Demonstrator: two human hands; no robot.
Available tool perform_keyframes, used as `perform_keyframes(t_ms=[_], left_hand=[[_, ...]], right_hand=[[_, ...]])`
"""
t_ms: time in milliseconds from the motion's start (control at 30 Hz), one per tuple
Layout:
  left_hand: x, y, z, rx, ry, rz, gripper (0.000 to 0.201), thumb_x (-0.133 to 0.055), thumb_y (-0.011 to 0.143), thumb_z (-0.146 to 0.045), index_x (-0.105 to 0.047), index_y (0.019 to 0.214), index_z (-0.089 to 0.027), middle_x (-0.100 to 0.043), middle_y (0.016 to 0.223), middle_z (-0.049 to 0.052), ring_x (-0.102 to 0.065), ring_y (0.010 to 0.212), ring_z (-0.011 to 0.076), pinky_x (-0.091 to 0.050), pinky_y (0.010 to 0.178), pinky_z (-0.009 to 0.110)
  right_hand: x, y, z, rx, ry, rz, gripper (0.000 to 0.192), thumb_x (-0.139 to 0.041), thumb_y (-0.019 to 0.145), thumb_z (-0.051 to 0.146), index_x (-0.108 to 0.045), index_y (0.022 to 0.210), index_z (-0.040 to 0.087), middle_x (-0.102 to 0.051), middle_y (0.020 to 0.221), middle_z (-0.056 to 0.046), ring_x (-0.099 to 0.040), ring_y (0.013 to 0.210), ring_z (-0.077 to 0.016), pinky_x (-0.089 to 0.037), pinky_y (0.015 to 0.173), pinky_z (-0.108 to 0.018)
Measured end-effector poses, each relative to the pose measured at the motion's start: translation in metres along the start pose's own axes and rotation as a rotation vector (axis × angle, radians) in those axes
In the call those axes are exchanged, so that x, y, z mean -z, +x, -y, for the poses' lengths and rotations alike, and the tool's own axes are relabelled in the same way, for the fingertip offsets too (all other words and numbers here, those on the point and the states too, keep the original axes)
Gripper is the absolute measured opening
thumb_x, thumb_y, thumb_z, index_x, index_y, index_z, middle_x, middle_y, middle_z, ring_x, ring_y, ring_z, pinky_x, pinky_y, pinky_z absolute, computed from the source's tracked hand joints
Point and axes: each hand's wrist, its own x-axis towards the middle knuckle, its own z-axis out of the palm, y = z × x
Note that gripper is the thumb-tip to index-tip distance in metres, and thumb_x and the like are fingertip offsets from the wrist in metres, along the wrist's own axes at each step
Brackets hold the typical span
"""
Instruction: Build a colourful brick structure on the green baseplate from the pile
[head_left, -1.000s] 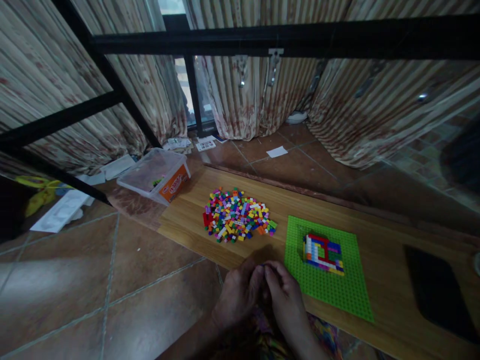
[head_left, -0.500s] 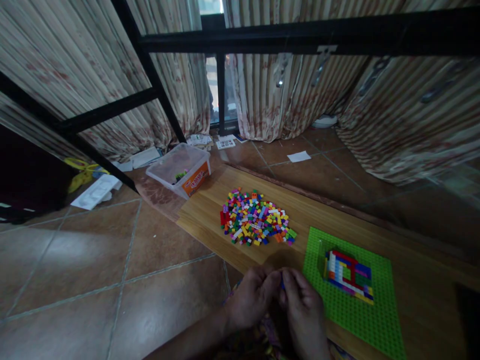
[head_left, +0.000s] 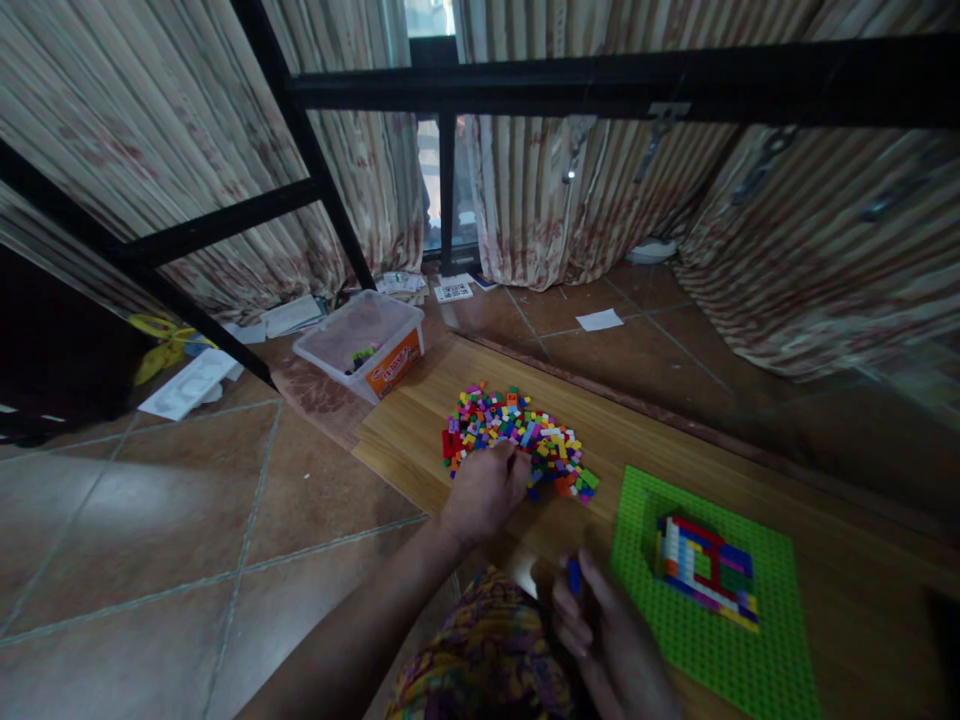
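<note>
My left hand [head_left: 489, 488] is over the near side of a pile of small colourful building bricks [head_left: 556, 447], its fingers curled down among them. Whatever is at its fingertips is hidden by the hand. Close to the table's front edge, my right hand [head_left: 604, 625] pinches a blue building brick [head_left: 574, 575] between thumb and fingers. Beside it, to the right, lies a green studded baseplate [head_left: 712, 660]. On that plate stands a low multicoloured brick structure [head_left: 709, 568] with red, white, blue and yellow parts.
A clear plastic box [head_left: 360, 325] with an orange label and a few bricks inside stands at the left end of the wooden table [head_left: 420, 440]. Black metal bars [head_left: 525, 92] cross in front of striped curtains. Papers [head_left: 600, 320] lie on the tiled floor.
My hands were together at the table's near edge. The left has moved forward to the brick pile; the right stays low, the blue brick now showing in it.
</note>
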Motion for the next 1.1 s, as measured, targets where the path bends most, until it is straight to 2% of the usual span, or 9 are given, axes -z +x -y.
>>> perform_keyframes(t_ms=[100,233,400,533,633,767,933,1100], left_hand=[[-0.001,0.02,-0.003,0.028,0.282,-0.012,0.032,-0.035,0.092,-0.035,-0.061,0.091,-0.016,-0.066,0.075,0.007,-0.062,0.07,0.0181,-0.042,0.065,0.027],[-0.008,0.03,-0.001,0.04,0.403,0.024,0.031,-0.037,0.09,-0.032,-0.061,0.101,-0.016,-0.071,0.085,0.01,-0.067,0.082,0.021,-0.047,0.072,0.029],[-0.007,0.026,0.006,0.045,0.422,0.014,0.031,-0.042,0.088,-0.039,-0.06,0.102,-0.017,-0.071,0.089,0.01,-0.067,0.086,0.0224,-0.048,0.074,0.03],[0.008,0.026,0.019,0.106,0.386,-0.096,0.03,-0.04,0.09,-0.038,-0.06,0.103,-0.02,-0.071,0.087,0.008,-0.067,0.084,0.0214,-0.047,0.071,0.029],[0.024,0.038,0.037,0.139,0.351,-0.191,0.028,-0.042,0.089,-0.035,-0.061,0.104,-0.021,-0.071,0.09,0.007,-0.066,0.085,0.0204,-0.046,0.072,0.028],[0.043,0.069,0.064,0.182,0.233,-0.253,0.03,-0.045,0.086,-0.027,-0.062,0.111,-0.019,-0.068,0.107,0.008,-0.064,0.091,0.0191,-0.045,0.076,0.026],[0.051,0.105,0.088,0.153,0.16,-0.12,0.028,-0.05,0.084,-0.028,-0.068,0.102,-0.016,-0.071,0.093,0.005,-0.063,0.081,0.015,-0.044,0.067,0.022],[0.049,0.119,0.092,0.074,0.136,-0.006,0.022,-0.058,0.076,-0.025,-0.071,0.09,-0.017,-0.068,0.076,-0.001,-0.058,0.068,0.0117,-0.04,0.06,0.02]], right_hand=[[-0.003,0.001,-0.003,0.07,-0.082,0.004,0.045,-0.072,0.071,0.059,-0.052,0.07,0.019,-0.041,0.051,0.008,-0.023,0.043,-0.0039,-0.019,0.039,-0.017],[-0.001,0.006,-0.006,0.147,-0.203,-0.03,0.046,-0.069,0.073,0.06,-0.049,0.067,0.019,-0.038,0.048,0.008,-0.022,0.042,-0.0042,-0.019,0.038,-0.018],[0.005,0.016,-0.006,0.183,-0.216,-0.046,0.039,-0.073,0.072,0.054,-0.057,0.08,0.02,-0.044,0.053,0.008,-0.03,0.043,-0.0045,-0.025,0.041,-0.018],[0.01,0.023,-0.006,0.202,-0.212,-0.037,0.043,-0.073,0.073,0.053,-0.06,0.098,0.02,-0.047,0.057,0.007,-0.033,0.045,-0.0051,-0.026,0.042,-0.019],[0.012,0.026,-0.006,0.209,-0.227,-0.052,0.046,-0.073,0.072,0.053,-0.061,0.1,0.019,-0.047,0.056,0.007,-0.033,0.044,-0.0053,-0.024,0.042,-0.019],[0.015,0.027,-0.007,0.202,-0.25,-0.062,0.047,-0.073,0.071,0.055,-0.061,0.098,0.018,-0.05,0.058,0.006,-0.034,0.044,-0.0048,-0.023,0.041,-0.019],[0.02,0.028,-0.011,0.188,-0.252,-0.063,0.051,-0.073,0.07,0.057,-0.061,0.1,0.018,-0.05,0.056,0.006,-0.035,0.043,-0.0054,-0.024,0.041,-0.019],[0.023,0.031,-0.017,0.178,-0.266,-0.075,0.052,-0.073,0.07,0.056,-0.061,0.1,0.017,-0.057,0.062,0.003,-0.036,0.043,-0.0051,-0.024,0.04,-0.018]])
